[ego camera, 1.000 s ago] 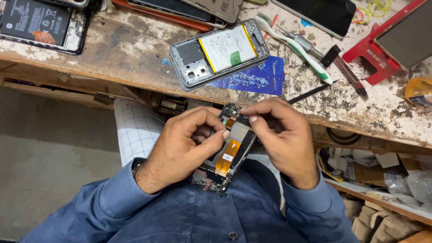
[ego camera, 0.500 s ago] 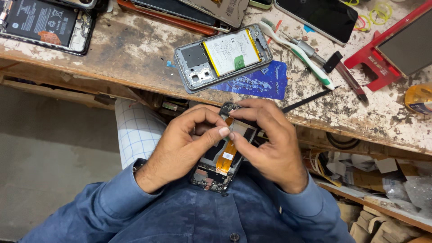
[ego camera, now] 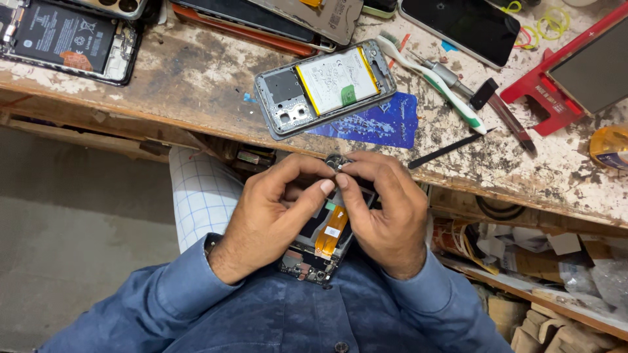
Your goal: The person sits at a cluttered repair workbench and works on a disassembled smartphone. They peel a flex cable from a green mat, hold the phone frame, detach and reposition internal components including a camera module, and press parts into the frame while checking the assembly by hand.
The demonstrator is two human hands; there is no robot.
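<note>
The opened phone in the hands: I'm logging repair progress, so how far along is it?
Done: the opened phone has its back off, with the orange ribbon cable bare. In hand: left hand and right hand pinch a small part at its top edge. Left: it remains uncovered.

Both hands' fingers (ego camera: 325, 187) hide most of opened phone (ego camera: 320, 245); small pinched part (ego camera: 338, 163) prob. camera module.

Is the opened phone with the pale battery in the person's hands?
No, that opened phone lies on the workbench, while both hands hold a different dismantled phone.
</note>
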